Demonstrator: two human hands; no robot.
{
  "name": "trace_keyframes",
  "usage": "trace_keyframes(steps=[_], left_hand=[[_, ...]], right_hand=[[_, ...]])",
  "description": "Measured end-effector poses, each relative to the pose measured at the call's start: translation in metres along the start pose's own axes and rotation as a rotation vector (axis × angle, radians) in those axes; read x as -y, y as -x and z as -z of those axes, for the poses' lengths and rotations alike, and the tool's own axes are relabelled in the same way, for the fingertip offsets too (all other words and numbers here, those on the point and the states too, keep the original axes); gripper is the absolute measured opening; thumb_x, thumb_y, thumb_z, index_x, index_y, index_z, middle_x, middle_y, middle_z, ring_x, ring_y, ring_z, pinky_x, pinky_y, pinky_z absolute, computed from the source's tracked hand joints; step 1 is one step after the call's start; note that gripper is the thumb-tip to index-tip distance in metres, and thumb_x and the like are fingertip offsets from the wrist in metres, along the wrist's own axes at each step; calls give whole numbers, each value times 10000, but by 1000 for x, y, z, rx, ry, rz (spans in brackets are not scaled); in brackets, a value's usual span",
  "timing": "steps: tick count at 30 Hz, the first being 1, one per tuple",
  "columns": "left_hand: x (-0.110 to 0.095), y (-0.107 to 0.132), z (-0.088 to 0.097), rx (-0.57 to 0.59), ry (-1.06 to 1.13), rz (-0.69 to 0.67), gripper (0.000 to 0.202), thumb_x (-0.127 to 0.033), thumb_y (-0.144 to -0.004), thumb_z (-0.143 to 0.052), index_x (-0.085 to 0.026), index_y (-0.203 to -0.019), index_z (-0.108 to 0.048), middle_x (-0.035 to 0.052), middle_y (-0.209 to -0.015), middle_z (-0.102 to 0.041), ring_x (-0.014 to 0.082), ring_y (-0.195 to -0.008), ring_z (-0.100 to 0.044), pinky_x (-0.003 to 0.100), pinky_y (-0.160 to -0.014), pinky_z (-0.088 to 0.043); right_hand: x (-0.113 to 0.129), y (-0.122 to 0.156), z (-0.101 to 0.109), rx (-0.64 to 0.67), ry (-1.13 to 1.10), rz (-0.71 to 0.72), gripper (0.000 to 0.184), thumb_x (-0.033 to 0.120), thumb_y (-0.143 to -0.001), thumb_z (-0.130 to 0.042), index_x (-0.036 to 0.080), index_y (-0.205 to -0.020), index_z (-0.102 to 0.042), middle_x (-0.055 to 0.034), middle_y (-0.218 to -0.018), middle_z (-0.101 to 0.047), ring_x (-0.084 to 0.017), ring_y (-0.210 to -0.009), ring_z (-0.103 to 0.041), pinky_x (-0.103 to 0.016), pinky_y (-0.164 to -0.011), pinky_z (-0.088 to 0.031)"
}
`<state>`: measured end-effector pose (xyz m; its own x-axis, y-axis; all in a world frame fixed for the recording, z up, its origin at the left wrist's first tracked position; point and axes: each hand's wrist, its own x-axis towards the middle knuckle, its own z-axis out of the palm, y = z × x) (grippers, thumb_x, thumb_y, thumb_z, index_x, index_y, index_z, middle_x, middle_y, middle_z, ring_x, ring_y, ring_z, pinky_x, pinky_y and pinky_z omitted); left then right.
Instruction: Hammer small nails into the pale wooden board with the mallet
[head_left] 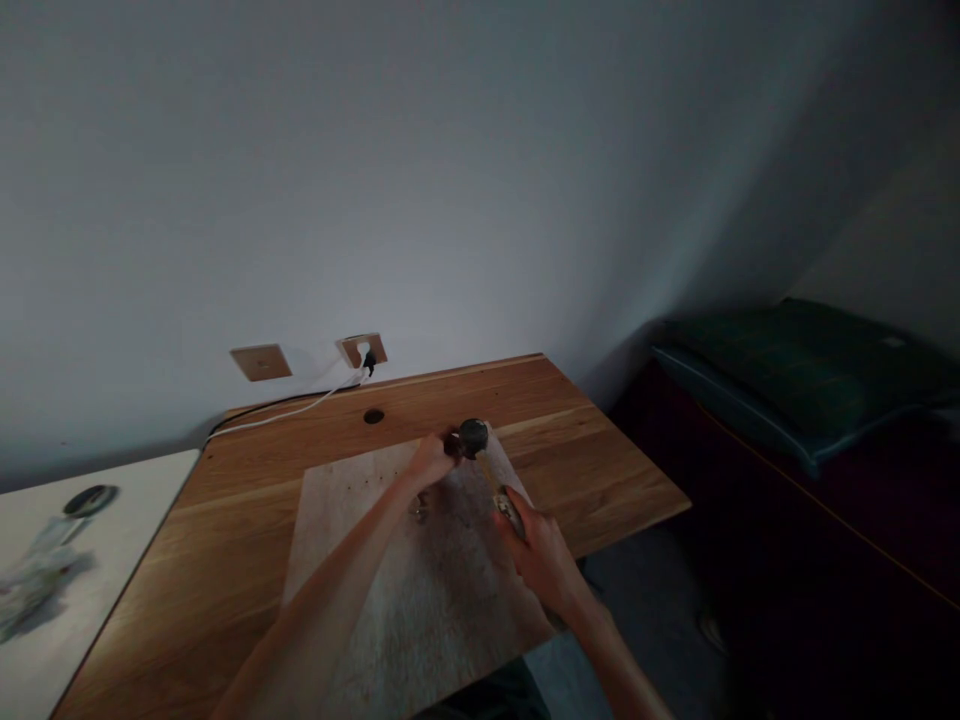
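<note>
My right hand is wrapped round the handle of a hammer, whose dark round head is over the far right part of a pale wooden board. Close beside that head, my left hand has its fingers closed. What they pinch, if anything, is hidden and too dark to tell. Near my left wrist, a small heap of shiny bits rests on the board. A row of small dark dots runs along the board's far side; I cannot tell whether they are nails or holes.
Under the board is a wooden table against the wall, with a cable hole. Cables run from a wall socket. At left, a white table holds a roll of tape and a crumpled plastic bag. A cushion lies at right.
</note>
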<state>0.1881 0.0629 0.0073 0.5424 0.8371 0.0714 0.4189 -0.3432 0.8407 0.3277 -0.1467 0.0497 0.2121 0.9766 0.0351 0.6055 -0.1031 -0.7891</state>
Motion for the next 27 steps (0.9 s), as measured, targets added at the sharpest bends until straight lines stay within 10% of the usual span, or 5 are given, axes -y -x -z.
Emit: trace_keyframes(steps=[10, 27], left_hand=[[-19, 55, 67, 309, -476, -184, 148, -112, -642, -631, -221, -736, -665, 32, -774, -694, 181, -709, -622, 233, -631, -450], [-20, 32, 46, 168, -585, -190, 198, -90, -838, -555, -182, -876, -726, 73, -899, -723, 206, -842, -674, 265, -756, -460]], right_hand=[[-23, 33, -4, -108, -33, -35, 454, 501, -955, -485, 218, -1258, -670, -84, -931, -761, -264, -925, -741, -318, -768, -577], [-26, 34, -7, -51, -114, -91, 513, 560, -986, -423, 208, -1287, -643, -48, -734, -710, -241, -719, -727, -297, -621, -573]])
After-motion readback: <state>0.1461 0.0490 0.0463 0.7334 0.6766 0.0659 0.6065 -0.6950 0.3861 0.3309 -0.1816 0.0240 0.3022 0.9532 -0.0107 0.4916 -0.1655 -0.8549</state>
